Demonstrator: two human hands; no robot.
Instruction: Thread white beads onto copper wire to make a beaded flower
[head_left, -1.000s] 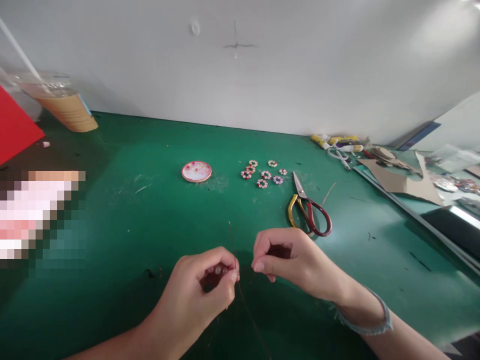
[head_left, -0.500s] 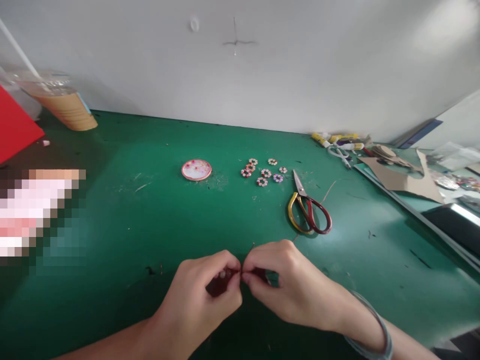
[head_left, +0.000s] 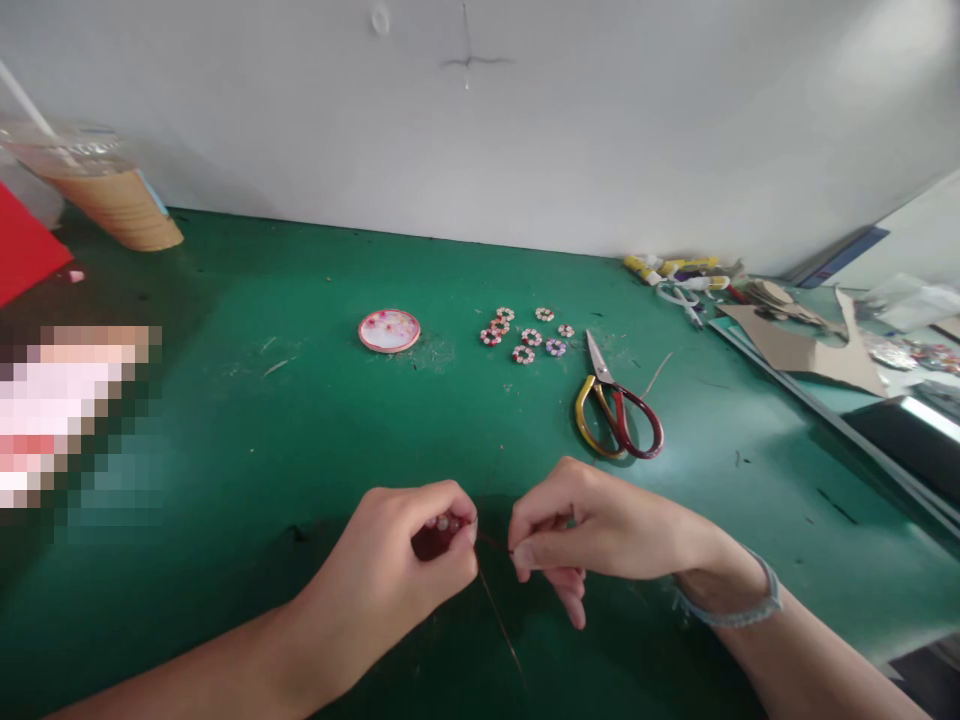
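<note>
Trailing downward, a strand (head_left: 496, 605) is pinched by the left hand (head_left: 405, 555), where beads (head_left: 443, 523) are cupped; another stretch is gripped by the right hand's (head_left: 592, 525) fingertips. Scissors (head_left: 619, 415) are laid beyond.

On the table (head_left: 300, 430), bead rings (head_left: 531, 344) lie near frame centre, a dish (head_left: 389, 331) to their left, scissors (head_left: 602, 374) to their right; a cup (head_left: 124, 205) stands upper left, cardboard (head_left: 806, 348) lies at the right.

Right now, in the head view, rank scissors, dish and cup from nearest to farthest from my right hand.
1. Scissors: just beyond your right hand, slightly right.
2. Dish: farther back, to the left.
3. Cup: far left, at the back.
</note>
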